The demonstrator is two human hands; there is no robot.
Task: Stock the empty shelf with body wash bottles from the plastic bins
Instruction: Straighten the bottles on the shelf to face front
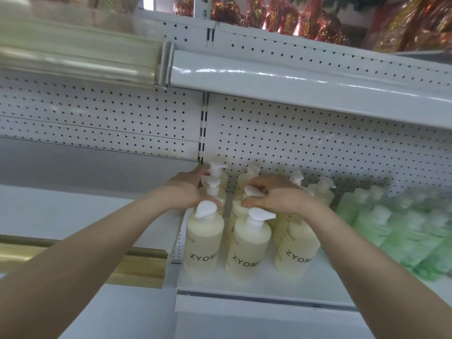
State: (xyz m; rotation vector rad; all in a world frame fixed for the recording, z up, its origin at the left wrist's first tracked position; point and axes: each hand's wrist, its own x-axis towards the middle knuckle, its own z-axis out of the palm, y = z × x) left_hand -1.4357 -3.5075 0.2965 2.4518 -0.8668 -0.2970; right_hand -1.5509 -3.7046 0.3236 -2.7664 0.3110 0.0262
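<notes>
— How were the grips held?

— The left grip point(188, 189) was wrapped round the neck of the left-row bottle point(212, 186), the second one from the front. The right grip point(276, 195) was pinched on the white pump of the middle-row bottle point(253, 192), also second from the front.

— Which way were those two bottles stood?

— They were stood straight up, with the pumps on top. Each one was found right at its own grip, just a little further in toward the back wall. The left-row bottle was nearer the left grip, and the middle-row bottle was nearer the right grip, so no arms had to be crossed. A small push back or a turn of the pump was probably all that was needed next.

— How many things were counted?

— Two grips were counted. At least nine cream bottles point(204, 243) were counted on the shelf point(244, 288), set in rows from front to back. More may have been hidden behind the right grip. The green bottles point(371, 223) further right were too blurred to be counted. No plastic bins were seen.
</notes>
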